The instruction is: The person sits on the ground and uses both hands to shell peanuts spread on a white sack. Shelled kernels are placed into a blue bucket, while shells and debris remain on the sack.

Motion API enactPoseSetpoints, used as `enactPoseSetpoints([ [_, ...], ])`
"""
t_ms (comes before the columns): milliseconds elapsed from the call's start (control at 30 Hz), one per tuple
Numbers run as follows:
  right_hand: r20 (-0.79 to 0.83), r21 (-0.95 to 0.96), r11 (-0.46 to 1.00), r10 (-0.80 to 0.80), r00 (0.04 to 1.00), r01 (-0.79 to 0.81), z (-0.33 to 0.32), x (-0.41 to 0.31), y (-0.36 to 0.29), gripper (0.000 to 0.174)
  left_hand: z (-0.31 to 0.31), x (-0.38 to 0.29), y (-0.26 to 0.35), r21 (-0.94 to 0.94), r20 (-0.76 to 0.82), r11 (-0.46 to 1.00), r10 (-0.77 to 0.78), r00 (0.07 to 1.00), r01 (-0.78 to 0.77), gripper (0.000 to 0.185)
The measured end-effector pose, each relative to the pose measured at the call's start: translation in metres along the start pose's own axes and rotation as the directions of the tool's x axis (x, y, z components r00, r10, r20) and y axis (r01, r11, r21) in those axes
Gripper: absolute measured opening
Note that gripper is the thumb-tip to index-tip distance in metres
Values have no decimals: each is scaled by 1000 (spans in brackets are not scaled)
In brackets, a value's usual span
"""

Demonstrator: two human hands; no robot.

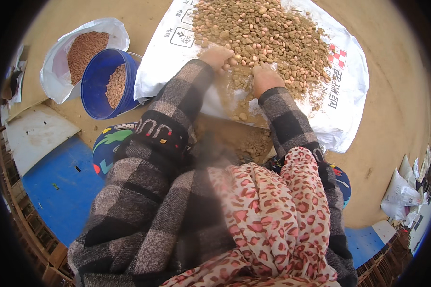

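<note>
Peanut kernels mixed with soil clods [273, 39] lie heaped on a flattened white woven sack [154, 64] in front of me. My left hand [218, 58] is at the heap's near left edge, its fingers curled by a few pinkish kernels; whether it grips them is unclear. At the near edge of the heap, my right hand [267, 79] reaches in with its fingertips hidden among clods. Between both hands, a thin layer of loose soil [239, 80] covers the sack. A blue plastic bucket [97, 84] to the left holds peanut kernels [116, 86].
Behind the bucket, an open white sack [54, 71] contains many reddish kernels [86, 50]. A blue and white panel [61, 179] lies at the lower left. White filled bags [398, 193] stand at the far right. Soil crumbs [251, 143] lie on the ground before me.
</note>
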State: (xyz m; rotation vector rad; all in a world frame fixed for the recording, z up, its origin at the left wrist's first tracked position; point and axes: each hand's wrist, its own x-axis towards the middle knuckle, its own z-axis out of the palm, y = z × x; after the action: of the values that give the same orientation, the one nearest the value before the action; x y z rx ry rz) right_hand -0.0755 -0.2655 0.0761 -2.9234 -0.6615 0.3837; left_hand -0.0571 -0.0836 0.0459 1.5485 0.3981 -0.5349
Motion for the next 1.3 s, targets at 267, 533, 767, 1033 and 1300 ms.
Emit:
enactPoseSetpoints([
  [267, 149, 5, 984, 174, 973, -177, -7, 3, -7, 13, -2, -20, 13, -557, 62, 810, -182, 981, 185, 21],
  [533, -29, 400, 901, 197, 980, -169, 0, 6, 17, 12, -10, -21, 15, -234, 140, 958, -138, 981, 168, 33],
  [767, -173, 253, 962, -62, 983, 105, 13, 24, -2, 13, -15, -39, 26, -86, -137, 991, -115, 984, 104, 28],
  [1033, -197, 390, 919, 15, 980, 64, -7, 21, -13, 17, 6, -34, 25, -498, -47, 850, -225, 973, 172, 33],
  [1300, -271, 414, 908, 53, 961, 67, -36, 33, 9, 20, 5, -18, 15, -721, 18, 685, -136, 991, 107, 34],
])
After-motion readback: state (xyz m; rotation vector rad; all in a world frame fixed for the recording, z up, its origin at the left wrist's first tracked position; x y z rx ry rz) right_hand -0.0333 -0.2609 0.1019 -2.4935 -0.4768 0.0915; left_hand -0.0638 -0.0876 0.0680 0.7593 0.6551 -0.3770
